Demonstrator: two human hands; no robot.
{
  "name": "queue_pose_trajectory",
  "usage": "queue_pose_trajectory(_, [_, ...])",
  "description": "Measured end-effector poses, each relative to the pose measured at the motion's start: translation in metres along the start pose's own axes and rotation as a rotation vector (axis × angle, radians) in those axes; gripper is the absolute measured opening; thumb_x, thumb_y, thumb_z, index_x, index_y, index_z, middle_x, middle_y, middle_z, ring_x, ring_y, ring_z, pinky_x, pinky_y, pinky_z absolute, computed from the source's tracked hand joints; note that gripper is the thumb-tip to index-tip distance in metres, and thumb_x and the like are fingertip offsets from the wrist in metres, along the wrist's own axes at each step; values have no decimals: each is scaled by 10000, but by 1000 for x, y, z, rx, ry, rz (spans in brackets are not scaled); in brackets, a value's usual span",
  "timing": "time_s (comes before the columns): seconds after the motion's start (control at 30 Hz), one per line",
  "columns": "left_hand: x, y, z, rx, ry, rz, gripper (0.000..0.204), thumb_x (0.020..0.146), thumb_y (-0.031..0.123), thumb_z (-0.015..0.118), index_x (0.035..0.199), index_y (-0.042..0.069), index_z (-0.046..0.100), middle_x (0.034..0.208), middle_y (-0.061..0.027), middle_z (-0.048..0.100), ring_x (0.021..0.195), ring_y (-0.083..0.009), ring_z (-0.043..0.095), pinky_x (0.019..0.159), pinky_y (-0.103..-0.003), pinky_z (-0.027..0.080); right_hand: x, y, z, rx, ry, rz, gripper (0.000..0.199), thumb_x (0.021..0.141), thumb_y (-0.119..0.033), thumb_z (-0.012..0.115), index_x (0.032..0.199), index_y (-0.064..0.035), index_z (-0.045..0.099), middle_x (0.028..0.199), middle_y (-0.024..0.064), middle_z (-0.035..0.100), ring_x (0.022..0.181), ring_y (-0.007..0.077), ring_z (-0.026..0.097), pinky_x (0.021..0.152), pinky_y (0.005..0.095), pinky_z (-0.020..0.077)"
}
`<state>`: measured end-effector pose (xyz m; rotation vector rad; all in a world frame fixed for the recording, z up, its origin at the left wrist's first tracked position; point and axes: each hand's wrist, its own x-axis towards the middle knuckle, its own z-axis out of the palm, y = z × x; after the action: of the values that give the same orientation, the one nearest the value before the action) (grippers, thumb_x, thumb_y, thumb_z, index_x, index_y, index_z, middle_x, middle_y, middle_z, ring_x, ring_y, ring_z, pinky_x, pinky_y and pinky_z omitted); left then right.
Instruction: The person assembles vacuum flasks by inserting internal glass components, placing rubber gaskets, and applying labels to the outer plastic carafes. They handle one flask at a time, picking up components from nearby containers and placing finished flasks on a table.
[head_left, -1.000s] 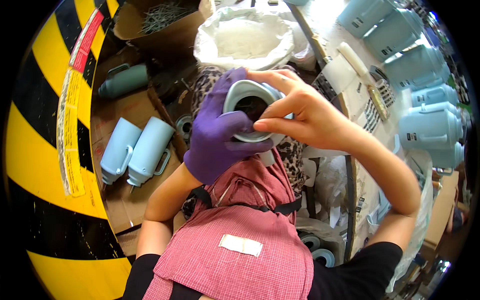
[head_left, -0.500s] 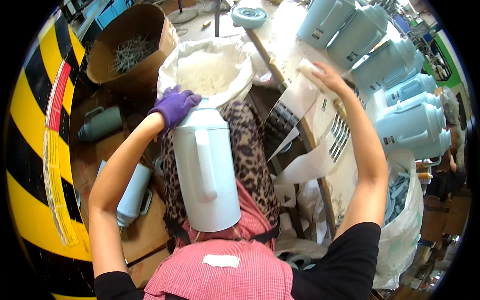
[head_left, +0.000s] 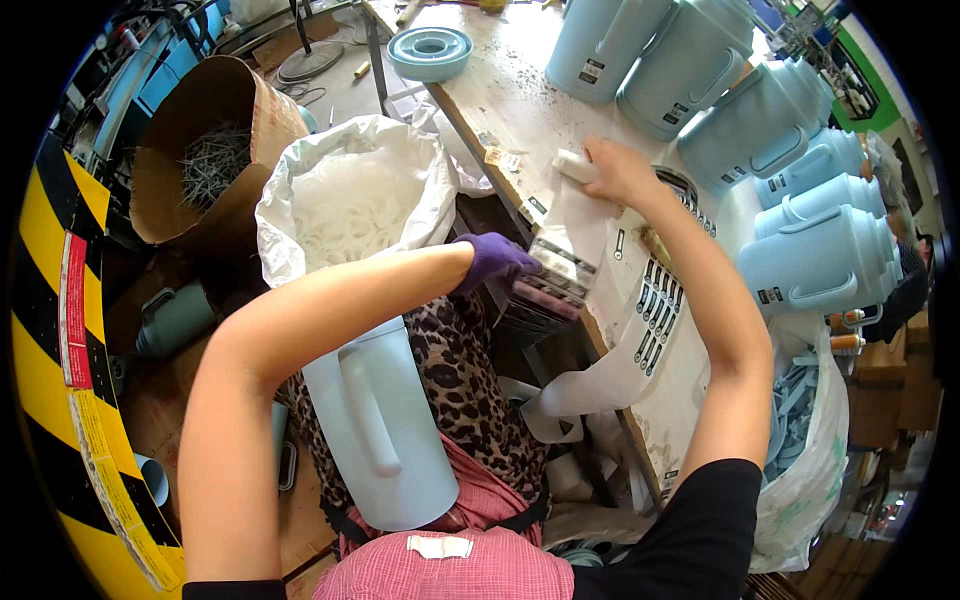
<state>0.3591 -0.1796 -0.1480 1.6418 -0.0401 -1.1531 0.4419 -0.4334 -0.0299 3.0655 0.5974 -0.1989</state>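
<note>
Purple-gloved, my left hand (head_left: 498, 262) touches the label strip (head_left: 567, 262) by the bench (head_left: 515, 105), grip unclear; my right hand (head_left: 617, 172) clasps the roll (head_left: 570, 165). I judge this label-drawing, next wanting steady tension.

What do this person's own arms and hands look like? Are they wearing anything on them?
The left hand wears a purple glove that ends around the wrist; the right hand has no glove. Both forearms are uncovered, below short black sleeves.
</note>
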Motion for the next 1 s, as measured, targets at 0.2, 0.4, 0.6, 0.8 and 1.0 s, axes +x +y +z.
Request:
queue_pose_trajectory(0.2, [-12,-37,13,39,-530,4,375,984,367,632,1252,108,677,1464,-99,552,1276,-157,535,989,-332,474,-26,-10,15,289,89,-62,433,835,-299,773,1144,-90,552,1131,181,643,1067,359,635,899,440,508])
queue_pose_trajectory(0.4, [-18,-17,37,-72,-196,-85,678,919,445,707,1507,180,497,1603,-130,411,1441,-275,415,1035,-368,455,30,18,15,288,162,95,368,857,-225,752,1143,-99,559,1178,154,643,1084,369,633,914,447,505])
queue_pose_trajectory(0.6, [-87,46,31,-385,-391,59,627,1007,440,599,1505,99,428,1442,-85,566,1256,-229,593,1018,-425,525,56,48,29,269,251,37,325,867,-190,741,1118,-86,563,1126,148,635,1045,350,633,909,425,505])
queue_pose_trajectory(0.8, [-163,65,-13,627,88,171,750,1002,499,586,1579,99,322,1522,-209,485,1369,-321,514,1157,-426,397,7,28,20,485,329,29,410,911,-287,714,1263,-119,588,1188,142,628,1144,317,590,1003,411,462])
queue_pose_trajectory(1.0, [-228,-41,-105,445,621,463,594,971,371,672,1413,-7,554,1351,-231,630,1281,-293,593,1102,-376,438,-94,-11,47,8,422,179,654,902,-459,717,1461,-189,512,1332,131,586,1261,331,515,1056,477,421])
